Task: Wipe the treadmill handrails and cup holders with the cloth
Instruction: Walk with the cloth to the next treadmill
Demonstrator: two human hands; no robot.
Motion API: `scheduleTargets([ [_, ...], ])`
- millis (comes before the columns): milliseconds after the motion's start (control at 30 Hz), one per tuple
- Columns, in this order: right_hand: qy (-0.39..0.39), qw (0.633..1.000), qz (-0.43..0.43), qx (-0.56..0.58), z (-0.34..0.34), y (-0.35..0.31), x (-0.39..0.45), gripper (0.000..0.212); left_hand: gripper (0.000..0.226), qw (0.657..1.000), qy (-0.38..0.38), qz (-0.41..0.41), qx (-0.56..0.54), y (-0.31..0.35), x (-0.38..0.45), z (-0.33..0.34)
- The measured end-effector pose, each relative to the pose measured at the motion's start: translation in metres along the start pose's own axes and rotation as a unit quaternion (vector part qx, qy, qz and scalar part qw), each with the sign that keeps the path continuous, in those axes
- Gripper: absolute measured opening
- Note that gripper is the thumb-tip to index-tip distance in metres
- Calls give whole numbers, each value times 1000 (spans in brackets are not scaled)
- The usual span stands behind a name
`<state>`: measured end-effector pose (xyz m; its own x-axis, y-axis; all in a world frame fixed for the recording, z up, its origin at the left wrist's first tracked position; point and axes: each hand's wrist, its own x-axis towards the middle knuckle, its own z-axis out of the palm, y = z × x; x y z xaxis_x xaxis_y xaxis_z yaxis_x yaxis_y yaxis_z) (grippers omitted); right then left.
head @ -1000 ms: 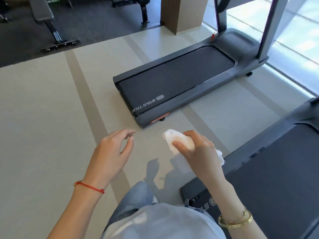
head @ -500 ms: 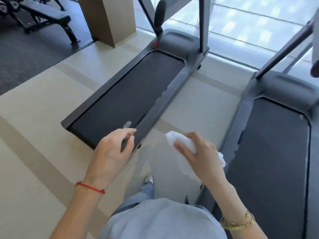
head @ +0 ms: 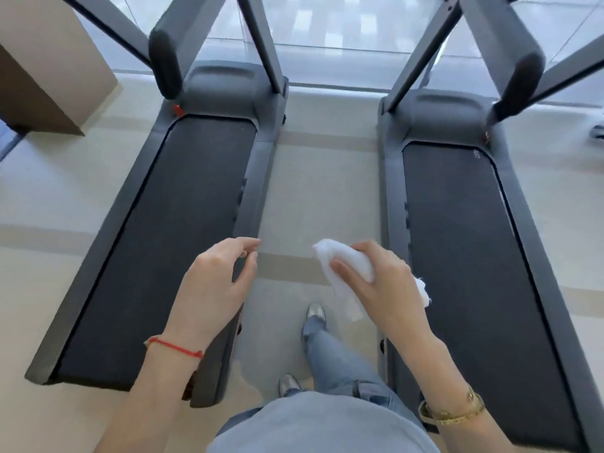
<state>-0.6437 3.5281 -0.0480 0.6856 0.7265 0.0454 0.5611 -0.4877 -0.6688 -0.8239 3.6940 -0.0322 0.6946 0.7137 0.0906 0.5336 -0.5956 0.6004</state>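
Observation:
Two dark grey treadmills lie side by side, the left treadmill (head: pixel 170 230) and the right treadmill (head: pixel 483 256), with a strip of floor between them. A black-padded handrail end (head: pixel 165 57) of the left one juts in at the top, and a handrail end (head: pixel 519 80) of the right one at the upper right. My right hand (head: pixel 382 282) grips a crumpled white cloth (head: pixel 343 273) in the air over the gap. My left hand (head: pixel 215 282) hovers over the left treadmill's inner edge with fingers loosely curled, holding nothing. No cup holders are in view.
A brown square pillar (head: pixel 49 67) stands at the upper left. A glass wall (head: pixel 343 24) runs behind the treadmills' front ends. My legs in jeans and my shoe (head: pixel 315 313) are on the pale floor between the two machines.
The view has swung round from the side of the left treadmill until it faces both treadmills head-on. Both hands keep their pose, the right one still gripping the cloth.

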Motion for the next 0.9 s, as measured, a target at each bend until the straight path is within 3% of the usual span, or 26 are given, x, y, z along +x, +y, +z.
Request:
scheduleTargets([
  [333, 65, 997, 48, 9, -12, 29, 154, 41, 27, 997, -33, 73, -24, 27, 200, 41],
  [700, 190, 980, 59, -19, -97, 71, 345, 39, 25, 982, -58, 170, -63, 111, 426, 101],
  [900, 271, 960, 70, -31, -143, 93, 414, 48, 23, 960, -95, 252, -81, 163, 527, 140],
])
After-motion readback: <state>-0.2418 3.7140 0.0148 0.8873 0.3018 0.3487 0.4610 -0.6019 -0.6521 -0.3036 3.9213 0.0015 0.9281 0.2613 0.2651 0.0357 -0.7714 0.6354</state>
